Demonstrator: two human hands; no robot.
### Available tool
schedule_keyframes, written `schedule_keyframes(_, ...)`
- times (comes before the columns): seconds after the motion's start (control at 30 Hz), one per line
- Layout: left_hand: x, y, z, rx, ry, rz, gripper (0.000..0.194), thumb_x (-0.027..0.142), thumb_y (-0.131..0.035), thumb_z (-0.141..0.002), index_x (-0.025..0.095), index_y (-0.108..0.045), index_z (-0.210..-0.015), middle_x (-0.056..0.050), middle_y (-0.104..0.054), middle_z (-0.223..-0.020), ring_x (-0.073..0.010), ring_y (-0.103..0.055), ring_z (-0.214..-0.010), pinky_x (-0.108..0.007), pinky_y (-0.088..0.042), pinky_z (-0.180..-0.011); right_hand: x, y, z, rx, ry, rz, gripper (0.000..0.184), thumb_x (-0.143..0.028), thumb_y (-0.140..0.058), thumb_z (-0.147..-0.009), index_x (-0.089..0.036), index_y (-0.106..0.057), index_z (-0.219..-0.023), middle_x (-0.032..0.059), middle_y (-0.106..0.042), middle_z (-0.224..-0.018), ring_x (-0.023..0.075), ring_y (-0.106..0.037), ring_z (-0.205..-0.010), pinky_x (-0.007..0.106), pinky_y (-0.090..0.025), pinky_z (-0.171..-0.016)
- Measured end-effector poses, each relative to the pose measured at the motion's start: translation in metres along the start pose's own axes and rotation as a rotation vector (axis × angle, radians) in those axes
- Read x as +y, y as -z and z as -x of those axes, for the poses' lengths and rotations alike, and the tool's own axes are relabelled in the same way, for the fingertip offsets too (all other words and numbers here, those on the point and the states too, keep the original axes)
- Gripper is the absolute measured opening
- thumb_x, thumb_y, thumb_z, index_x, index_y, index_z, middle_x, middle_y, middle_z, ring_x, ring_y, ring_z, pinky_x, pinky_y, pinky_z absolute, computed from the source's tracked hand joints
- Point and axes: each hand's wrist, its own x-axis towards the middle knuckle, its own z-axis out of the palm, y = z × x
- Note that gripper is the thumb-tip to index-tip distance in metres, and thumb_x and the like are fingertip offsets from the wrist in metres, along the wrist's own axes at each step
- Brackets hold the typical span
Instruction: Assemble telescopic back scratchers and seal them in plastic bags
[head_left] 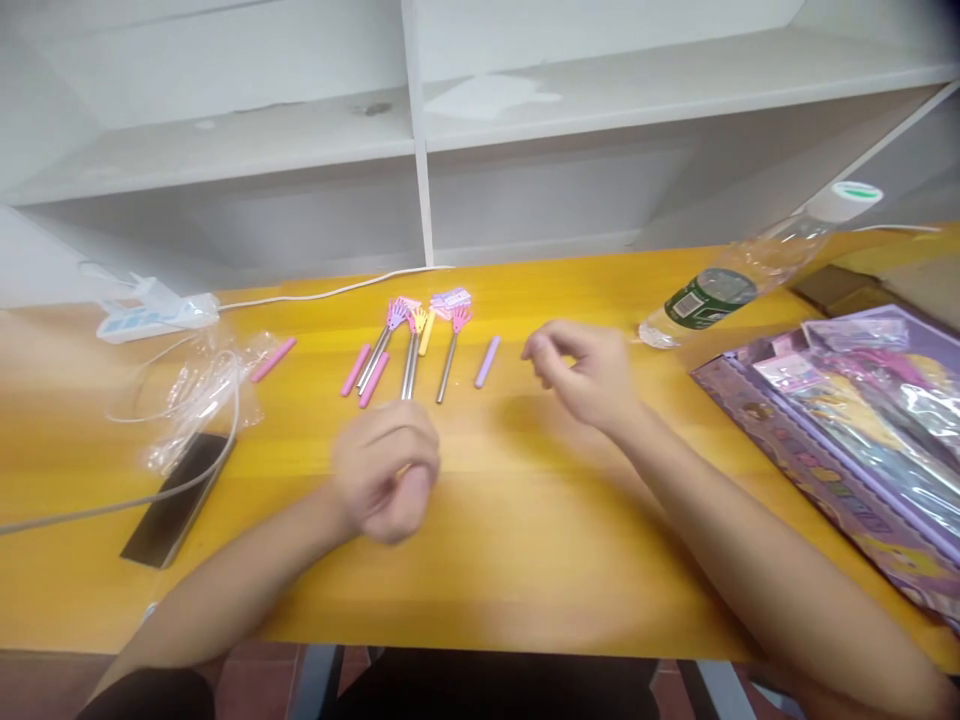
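My left hand [388, 472] is curled into a loose fist above the table, just in front of the metal rods, and nothing shows in it. To the right, my right hand [586, 372] has its fingers curled in and its thumb close to them, with nothing visible between. Hand-shaped back scratchers lie at the middle back: a purple one [396, 316], a yellow one [417, 322] and a pink one [460, 320], all on metal rods. Beside them are a purple handle tube [487, 362], a yellow tube [427, 332] and pink tubes [373, 380].
At right stand a tilted-looking plastic bottle [709, 298] and a purple box [795, 450] holding wrapped packets. A power strip [157, 316], clear plastic wrap [199, 390], another pink tube [274, 360] and a dark flat object [176, 505] lie left. White shelving [421, 150] stands behind.
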Motion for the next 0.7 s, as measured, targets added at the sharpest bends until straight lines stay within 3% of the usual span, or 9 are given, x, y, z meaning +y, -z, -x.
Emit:
schedule_keyframes(0.07, -0.023, -0.022, 0.008, -0.071, -0.032, 0.060, 0.018, 0.013, -0.050, -0.095, 0.022, -0.053, -0.080, 0.000, -0.058, -0.071, -0.0146, -0.054, -0.063, -0.029, -0.044, -0.059, 0.027, -0.021, 0.017, -0.080, -0.082, 0.084, 0.031, -0.029, -0.054, -0.100, -0.020, -0.063, -0.072, -0.0013, -0.059, -0.060, 0.0128, -0.053, -0.053, 0.026, -0.040, -0.056)
schedule_keyframes(0.13, -0.046, -0.036, 0.020, -0.118, 0.019, 0.040, 0.019, 0.011, -0.052, -0.090, 0.023, -0.050, -0.075, 0.001, -0.054, -0.066, -0.0143, -0.048, -0.059, -0.030, -0.037, -0.056, 0.048, -0.034, 0.031, -0.100, -0.114, 0.111, 0.031, -0.029, -0.052, -0.099, -0.020, -0.059, -0.070, -0.0007, -0.058, -0.059, 0.0134, -0.051, -0.052, 0.027, -0.038, -0.055)
schedule_keyframes(0.23, -0.066, -0.042, 0.034, -0.124, 0.113, 0.049, 0.022, 0.012, -0.048, -0.092, 0.022, -0.047, -0.073, 0.001, -0.050, -0.065, -0.0142, -0.046, -0.059, -0.029, -0.036, -0.057, 0.062, -0.038, 0.041, -0.109, -0.124, 0.147, 0.031, -0.029, -0.049, -0.100, -0.021, -0.056, -0.071, -0.0006, -0.055, -0.060, 0.0143, -0.049, -0.053, 0.028, -0.037, -0.056)
schedule_keyframes(0.33, -0.069, -0.038, 0.035, -0.169, 0.200, 0.070, 0.025, 0.013, -0.044, -0.096, 0.022, -0.044, -0.072, 0.001, -0.048, -0.067, -0.0137, -0.046, -0.061, -0.028, -0.038, -0.059, 0.062, -0.039, 0.041, -0.166, -0.113, 0.183, 0.029, -0.028, -0.049, -0.100, -0.021, -0.056, -0.073, -0.0001, -0.056, -0.062, 0.0152, -0.051, -0.056, 0.029, -0.039, -0.059)
schedule_keyframes(0.5, -0.067, -0.040, 0.028, -0.371, 0.282, 0.095, 0.023, 0.012, -0.048, -0.094, 0.021, -0.048, -0.073, 0.002, -0.051, -0.070, -0.0119, -0.049, -0.063, -0.025, -0.039, -0.062, 0.061, -0.046, 0.042, -0.341, -0.093, 0.231, 0.015, -0.020, -0.053, -0.094, -0.022, -0.068, -0.096, 0.0023, -0.073, -0.083, 0.0181, -0.063, -0.066, 0.029, -0.043, -0.065)
schedule_keyframes(0.7, -0.063, -0.048, 0.035, -0.588, 0.178, -0.091, 0.016, 0.014, -0.053, -0.090, 0.021, -0.053, -0.076, 0.000, -0.057, -0.075, -0.0160, -0.051, -0.071, -0.032, -0.038, -0.070, 0.060, -0.045, 0.042, -0.420, -0.093, 0.282, 0.015, -0.020, -0.053, -0.096, -0.022, -0.067, -0.100, 0.0029, -0.075, -0.088, 0.0198, -0.067, -0.071, 0.030, -0.046, -0.067)
